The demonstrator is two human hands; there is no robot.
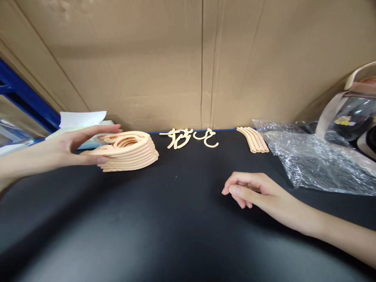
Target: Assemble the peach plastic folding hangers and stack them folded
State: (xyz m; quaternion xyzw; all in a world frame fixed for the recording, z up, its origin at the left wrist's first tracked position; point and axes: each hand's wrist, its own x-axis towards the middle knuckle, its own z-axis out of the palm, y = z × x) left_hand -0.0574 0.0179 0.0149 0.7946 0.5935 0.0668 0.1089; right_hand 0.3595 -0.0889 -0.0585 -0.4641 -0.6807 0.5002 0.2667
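Note:
At the left, a neat stack of cream plastic clothes hangers (132,156) lies on the black table. My left hand (79,145) grips the stack's left end, thumb along the near side and fingers reaching over the far side; part of the stack is hidden behind it. Over the table's right half hovers my right hand (249,188), loosely closed, its thumb close to the curled index finger and nothing visible between them. Small cream hook pieces (179,139) lie at the table's back, beside a separate cream hook (210,140). Several curved cream arm pieces (254,140) lie side by side further right.
Crumpled clear plastic wrapping (317,164) covers the table's right back. Behind it stands a clear bottle with a strap (349,111). A tissue pack (84,121) sits behind my left hand. A cardboard wall (164,66) closes the back, with a blue metal frame (29,98) at left.

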